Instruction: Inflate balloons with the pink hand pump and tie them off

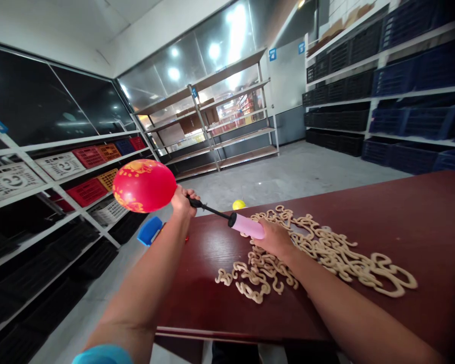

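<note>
Balloon [144, 186], red with yellow print, sits up off the desk [208, 253], beyond its left edge as seen from the head. Well rounded, so air is in; how taut, can't tell.

Left hand [184, 201] is closed around the balloon's neck and the black end of the pump [248, 228]. Fingers hide the joint, so can't confirm how the neck seats on the nozzle. Right hand [276, 238] is wrapped around the pink barrel, over the near part of the desk. Black rod [216, 211] shows between the two hands, so pump reads as drawn out, not pushed in.

Step in hand, my read: inflating, mid-stroke. Another stroke calls for left staying tight on the neck and right driving the barrel along the rod's line, no sideways bend. If it's full enough, the move is instead to pinch the neck before pulling the nozzle. Risks: leak at the neck, or overfill and pop.

Around that: pale curly strands [328, 250] spread loose over the desk under and beside the right forearm; material unclear. Small yellow round thing [238, 205] at the desk's far edge, blue bin [149, 230] past the left edge. Farther out: metal rack [246, 156], crates [89, 157] on shelves.
</note>
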